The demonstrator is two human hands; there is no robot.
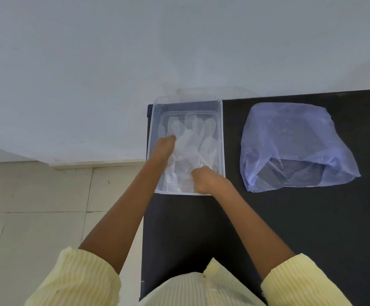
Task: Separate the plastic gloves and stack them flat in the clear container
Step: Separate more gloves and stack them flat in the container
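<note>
**Glove stacking: top glove in hand, not yet flat**

Clear container (151,138): at the far left corner of the black table top (312,228), close to the pale wall (91,62). Holds the plastic gloves (209,129), laid roughly flat one over another with fingers pointing far.

Top glove (188,146): over the stack inside the container, crumpled and lying on a slant.

Left hand (165,144): inside the container by its left wall, on the finger end of the top glove. Pinching or merely pressing: cannot tell.

Right hand (203,178): at the near right corner, fingers curled and clenched on the glove's cuff end.

Blue plastic bag (294,146): right of the container and apart from it, slack, mouth toward the near side. Contents not discernible.

Risks, as judged:
- Thin film likely to cling, so lifting or tugging the top glove may drag up the layers beneath and spoil the stack.
- Uneven pull between the two hands may leave folds or trapped air, keeping the glove from lying flat.
- Light container may slide toward the table's left edge under a sideways pull.
</note>
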